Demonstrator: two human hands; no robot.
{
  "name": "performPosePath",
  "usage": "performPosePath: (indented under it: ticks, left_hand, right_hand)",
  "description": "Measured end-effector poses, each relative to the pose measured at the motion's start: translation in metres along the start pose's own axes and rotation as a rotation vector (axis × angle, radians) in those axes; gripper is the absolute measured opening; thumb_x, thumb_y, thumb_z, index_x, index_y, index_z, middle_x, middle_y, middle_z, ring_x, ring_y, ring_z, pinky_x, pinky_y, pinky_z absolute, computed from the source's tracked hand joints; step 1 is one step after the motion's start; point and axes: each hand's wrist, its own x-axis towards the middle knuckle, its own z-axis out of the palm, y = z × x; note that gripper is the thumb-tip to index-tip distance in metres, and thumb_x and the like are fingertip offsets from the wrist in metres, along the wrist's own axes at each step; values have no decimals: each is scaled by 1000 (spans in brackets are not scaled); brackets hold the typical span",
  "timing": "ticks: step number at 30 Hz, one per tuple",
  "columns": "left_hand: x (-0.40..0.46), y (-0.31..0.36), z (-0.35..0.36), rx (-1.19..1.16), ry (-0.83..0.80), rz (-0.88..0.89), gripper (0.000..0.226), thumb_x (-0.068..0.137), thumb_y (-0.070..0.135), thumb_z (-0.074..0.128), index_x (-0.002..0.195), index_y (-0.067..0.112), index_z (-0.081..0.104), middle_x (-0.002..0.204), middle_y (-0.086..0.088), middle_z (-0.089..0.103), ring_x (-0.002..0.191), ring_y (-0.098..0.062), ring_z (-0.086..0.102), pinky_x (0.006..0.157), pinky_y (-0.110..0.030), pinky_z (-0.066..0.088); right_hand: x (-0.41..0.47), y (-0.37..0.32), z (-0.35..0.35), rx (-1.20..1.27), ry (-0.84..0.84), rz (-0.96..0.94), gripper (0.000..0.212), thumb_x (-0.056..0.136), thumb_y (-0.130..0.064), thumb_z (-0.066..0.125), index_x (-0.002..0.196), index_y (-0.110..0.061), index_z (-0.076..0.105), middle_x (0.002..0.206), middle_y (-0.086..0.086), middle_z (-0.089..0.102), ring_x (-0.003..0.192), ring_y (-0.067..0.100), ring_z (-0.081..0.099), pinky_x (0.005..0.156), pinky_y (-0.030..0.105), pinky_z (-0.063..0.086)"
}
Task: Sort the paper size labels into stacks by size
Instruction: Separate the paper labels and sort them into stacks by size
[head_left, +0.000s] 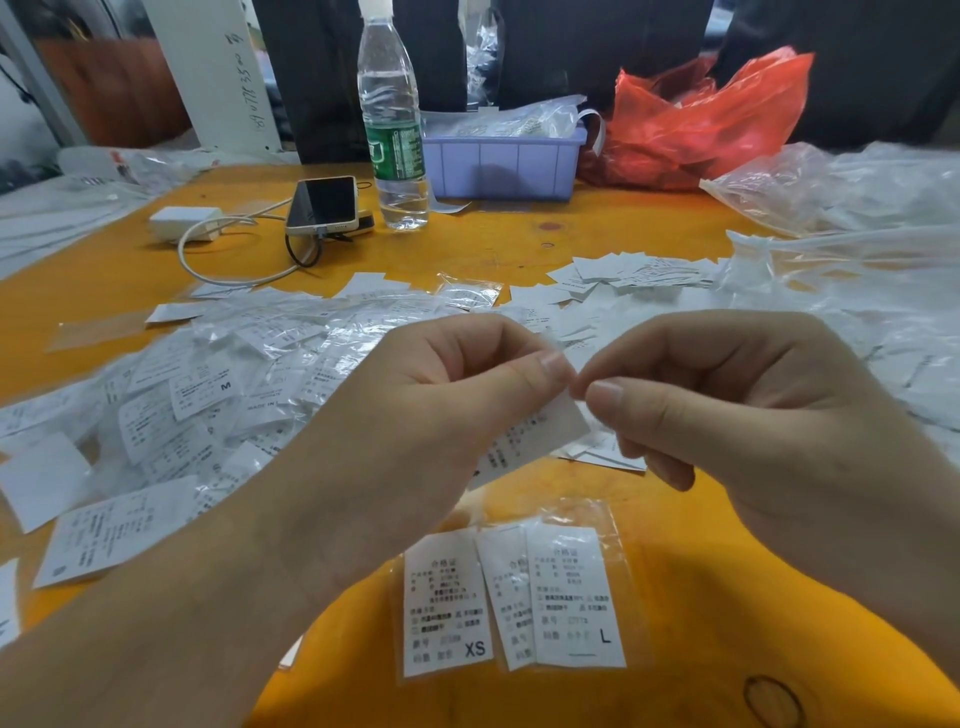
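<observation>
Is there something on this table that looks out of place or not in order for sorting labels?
Yes. Most labels lie in a loose, overlapping heap on the left, not stacked. Near the front edge, the XS label and the L label lie side by side, with another label tucked between them, so sizes are close to mixing.

We record bright, even overhead light, glare on the plastic sleeves (291, 358), soft shadows beneath both hands, wide-angle bending at the edges, and far labels (639, 273) blurred.

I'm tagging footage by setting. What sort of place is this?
Probably a garment packing workbench: an orange table heaped with loose size labels, clear bags and a purple bin.
</observation>
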Motion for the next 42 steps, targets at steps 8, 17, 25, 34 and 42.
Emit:
performPosePath:
  ticks: [8, 17, 25, 34, 42]
  left_hand:
    - [-1, 0, 0, 4, 13, 17, 19, 76, 45, 61, 75, 31, 74, 66, 11, 66, 64, 0, 59, 58, -10, 45]
    - [1, -1, -1, -99, 0, -26, 14, 76, 29, 60, 73, 22, 72, 72, 2, 71, 69, -16, 68, 58, -23, 56]
    - [5, 1, -13, -87, 89, -50, 19, 87, 6, 65, 71, 17, 66, 69, 3, 71, 72, -13, 72, 59, -20, 54]
    - [17, -6, -45, 505, 365, -189, 19, 85, 13, 62, 88, 32, 62, 74, 8, 68, 64, -10, 61, 48, -23, 43]
    - [15, -9, -44, 785, 504, -45, 20, 83, 21, 63, 98, 33, 60, 93, 17, 56, 85, -6, 52, 62, -15, 31]
  right_hand:
    - [-1, 3, -2, -25, -61, 13, 9, 71, -21, 75, 79, -18, 75, 57, 0, 58, 50, 4, 49, 46, 14, 37]
    - [2, 3, -7, -45, 40, 5, 1, 72, -18, 70, 72, -18, 71, 60, 1, 63, 49, 5, 52, 48, 16, 40]
    - [2, 9, -8, -119, 105, 52, 12, 73, -28, 70, 84, -24, 72, 68, 1, 64, 52, 11, 52, 49, 27, 46]
    - [1, 12, -10, -255, 95, 10, 8, 75, -29, 68, 83, -28, 71, 69, -2, 65, 58, 12, 57, 56, 31, 46]
    - [3, 4, -15, -339, 153, -33, 6, 77, -26, 66, 74, -23, 71, 62, -3, 65, 53, 10, 56, 51, 25, 49]
